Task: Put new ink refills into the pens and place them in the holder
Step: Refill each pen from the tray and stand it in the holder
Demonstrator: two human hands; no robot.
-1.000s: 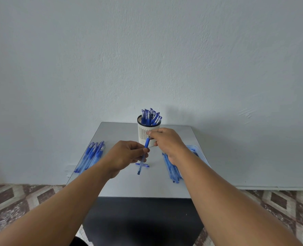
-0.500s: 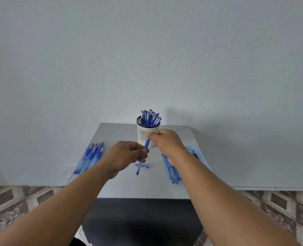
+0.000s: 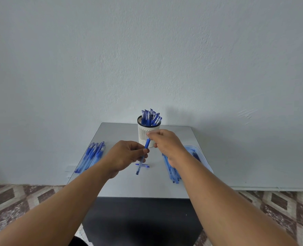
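Observation:
Both hands hold one blue pen (image 3: 142, 162) tilted over the middle of the grey table (image 3: 129, 183). My left hand (image 3: 127, 155) grips the clear barrel, whose lower end sticks out below the fingers. My right hand (image 3: 166, 144) pinches the blue upper end (image 3: 147, 143) just in front of the white slotted holder (image 3: 143, 134). The holder stands at the back, full of several blue pens (image 3: 150, 118). A blue pen cap (image 3: 143, 165) lies on the table under the held pen.
Several blue pens (image 3: 92, 157) lie in a row at the table's left edge. Slim blue refills (image 3: 172, 173) lie right of centre, partly under my right forearm, next to a clear plastic packet (image 3: 195, 155). A pale wall rises behind; patterned floor tiles surround the table.
My right hand has lifted slightly at the pen's upper end, from beside the holder's base to its middle. The left hand and the pen have barely moved.

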